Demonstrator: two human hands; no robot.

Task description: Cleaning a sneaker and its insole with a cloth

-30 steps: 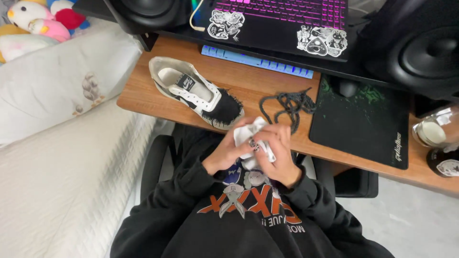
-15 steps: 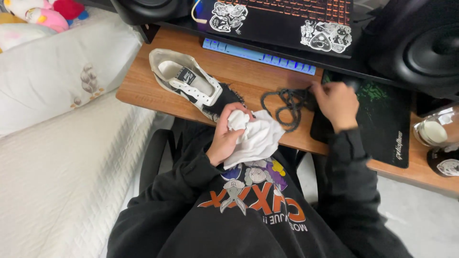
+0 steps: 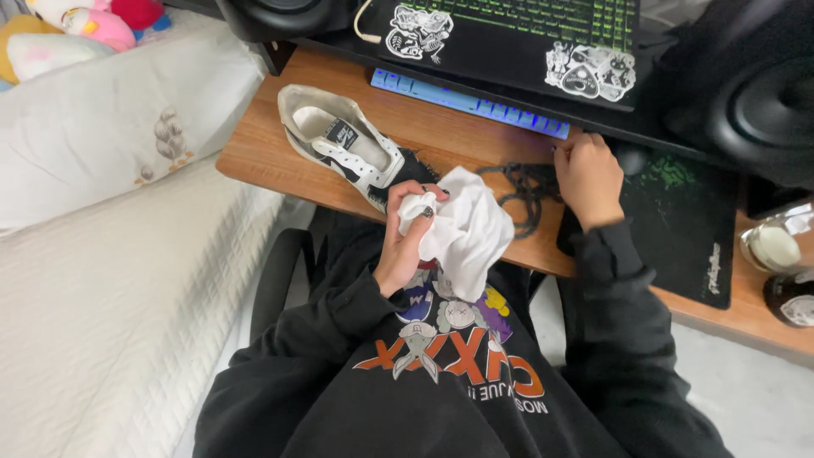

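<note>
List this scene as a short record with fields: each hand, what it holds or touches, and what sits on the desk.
left hand: grips a crumpled white cloth above the lap
right hand: rests on the tangled black laces on the desk
shoe: white and black sneaker, unlaced, lying on the wooden desk
mouse pad: black, by the right hand
behind: laptop with stickers, speaker
beside desk: bed with white cover

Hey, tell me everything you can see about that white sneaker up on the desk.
The sneaker is a white low-top with black side stripes and a dark, worn-looking toe. It has no laces; the tongue, with a dark label, lies open over a pale insole. It looks like leather. It sits upright on the wooden desk, heel toward the bed and toe toward the left hand, which holds a white cloth close beside the toe.
</note>
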